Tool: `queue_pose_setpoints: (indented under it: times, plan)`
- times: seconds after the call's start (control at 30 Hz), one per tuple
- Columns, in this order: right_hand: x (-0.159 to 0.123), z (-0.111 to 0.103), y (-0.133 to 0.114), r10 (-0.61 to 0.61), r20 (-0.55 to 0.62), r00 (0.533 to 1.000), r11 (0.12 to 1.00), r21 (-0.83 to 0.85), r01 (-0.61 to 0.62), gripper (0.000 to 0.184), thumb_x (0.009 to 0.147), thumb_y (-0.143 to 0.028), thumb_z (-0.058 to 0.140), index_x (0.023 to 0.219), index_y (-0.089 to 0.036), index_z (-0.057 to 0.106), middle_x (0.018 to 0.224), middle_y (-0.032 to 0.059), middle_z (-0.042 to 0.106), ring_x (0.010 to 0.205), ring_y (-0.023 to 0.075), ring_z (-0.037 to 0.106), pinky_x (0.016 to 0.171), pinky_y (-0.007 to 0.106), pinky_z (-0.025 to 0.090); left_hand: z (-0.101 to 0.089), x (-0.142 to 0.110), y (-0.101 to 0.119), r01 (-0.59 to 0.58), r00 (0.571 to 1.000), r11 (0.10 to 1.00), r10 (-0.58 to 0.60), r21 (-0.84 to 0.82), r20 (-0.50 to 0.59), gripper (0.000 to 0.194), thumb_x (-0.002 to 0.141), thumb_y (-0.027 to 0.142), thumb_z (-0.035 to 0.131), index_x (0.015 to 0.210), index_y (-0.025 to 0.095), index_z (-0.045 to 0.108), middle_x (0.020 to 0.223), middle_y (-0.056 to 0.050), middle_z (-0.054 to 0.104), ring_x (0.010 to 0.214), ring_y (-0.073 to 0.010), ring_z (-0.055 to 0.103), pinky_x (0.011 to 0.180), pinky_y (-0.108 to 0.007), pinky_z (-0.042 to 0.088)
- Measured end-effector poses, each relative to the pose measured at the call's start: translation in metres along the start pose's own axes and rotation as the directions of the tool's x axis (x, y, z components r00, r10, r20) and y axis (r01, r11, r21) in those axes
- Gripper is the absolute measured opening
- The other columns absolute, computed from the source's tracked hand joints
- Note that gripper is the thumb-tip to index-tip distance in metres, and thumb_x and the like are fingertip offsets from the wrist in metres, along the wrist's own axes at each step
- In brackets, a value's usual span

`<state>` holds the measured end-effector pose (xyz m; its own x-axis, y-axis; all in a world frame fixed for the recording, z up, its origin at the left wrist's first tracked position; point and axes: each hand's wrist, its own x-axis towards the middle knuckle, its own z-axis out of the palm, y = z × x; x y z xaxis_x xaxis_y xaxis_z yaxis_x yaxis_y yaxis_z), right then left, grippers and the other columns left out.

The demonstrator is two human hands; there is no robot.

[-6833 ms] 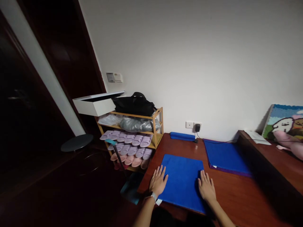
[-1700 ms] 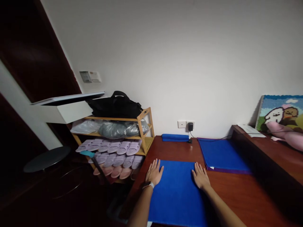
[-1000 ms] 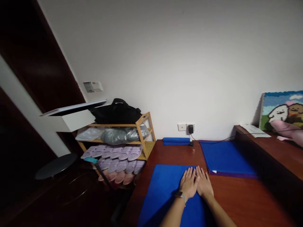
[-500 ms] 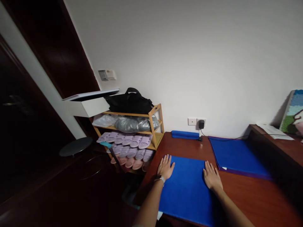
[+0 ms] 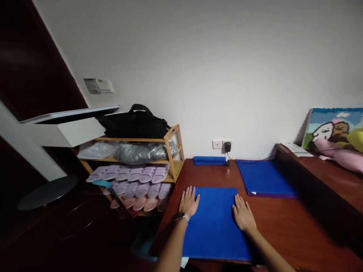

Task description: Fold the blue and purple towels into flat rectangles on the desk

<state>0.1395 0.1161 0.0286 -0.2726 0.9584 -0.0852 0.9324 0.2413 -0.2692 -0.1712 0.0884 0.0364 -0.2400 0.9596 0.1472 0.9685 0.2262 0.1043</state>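
A blue cloth (image 5: 214,223) lies flat on the dark red wooden table (image 5: 279,226) in front of me. My left hand (image 5: 188,202) rests palm down on the cloth's left edge, fingers spread. My right hand (image 5: 242,216) lies flat on its right edge, fingers apart. Neither hand holds anything. A watch band shows on my left wrist.
A second blue cloth (image 5: 263,178) lies at the back right and a folded blue cloth (image 5: 209,160) sits by the wall socket (image 5: 222,145). Left of the table stands a wooden shoe rack (image 5: 133,166) with slippers, a black bag (image 5: 133,122) and a white box (image 5: 61,130). A raised ledge (image 5: 320,181) borders the right.
A second ago both hands lay together at the cloth's right side; they have since slid apart to its left and right edges. The view has shifted a little.
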Motion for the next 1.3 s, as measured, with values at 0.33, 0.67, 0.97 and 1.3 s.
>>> queue_pose_setpoints:
  times: [0.33, 0.67, 0.97, 1.3]
  plan:
    - [-0.002, -0.01, -0.003, -0.011, 0.024, 1.0, 0.999, -0.044, 0.012, 0.067, 0.103, -0.039, 0.01, 0.163, -0.011, 0.014, 0.171, 0.0038, 0.011, 0.158, 0.0182, 0.007, 0.128, 0.04, 0.004, -0.004, -0.041, 0.148, -0.353, 0.933, 0.919, 0.331, -0.178, -0.142, 0.058, 0.107, 0.038, 0.018, 0.154, 0.02, 0.048, 0.157, -0.008, 0.051, 0.149, -0.0245, 0.039, 0.126, -0.048, 0.026]
    - [-0.002, -0.003, -0.002, -0.016, -0.012, 1.0, 0.999, -0.05, 0.016, 0.068, 0.103, -0.042, 0.009, 0.163, -0.011, 0.013, 0.171, 0.0035, 0.012, 0.158, 0.0193, 0.009, 0.128, 0.041, 0.005, -0.002, -0.074, 0.079, -0.149, 0.985, 0.982, 0.158, -0.115, 0.07, 0.072, 0.104, 0.061, 0.016, 0.161, 0.019, 0.032, 0.168, -0.007, 0.028, 0.156, -0.0246, 0.023, 0.128, -0.047, 0.019]
    - [-0.003, -0.006, -0.005, 0.003, 0.007, 1.0, 0.998, -0.063, -0.002, 0.067, 0.103, -0.04, 0.009, 0.163, -0.011, 0.013, 0.171, 0.0031, 0.012, 0.158, 0.0181, 0.01, 0.128, 0.04, 0.007, -0.015, -0.094, -0.011, 0.04, 0.999, 0.999, -0.04, -0.031, 0.001, 0.071, 0.104, 0.057, 0.023, 0.162, 0.017, 0.031, 0.168, -0.008, 0.027, 0.156, -0.0259, 0.023, 0.127, -0.046, 0.024]
    - [-0.06, 0.011, 0.004, -0.037, 0.007, 0.999, 0.997, -0.074, 0.037, 0.07, 0.102, -0.045, 0.01, 0.163, -0.013, 0.015, 0.17, 0.002, 0.015, 0.158, 0.0203, 0.012, 0.128, 0.043, 0.01, -0.017, -0.092, -0.007, 0.022, 1.0, 0.999, -0.023, -0.046, -0.008, 0.073, 0.104, 0.056, 0.024, 0.161, 0.01, 0.031, 0.168, -0.011, 0.027, 0.156, -0.0258, 0.024, 0.127, -0.045, 0.022]
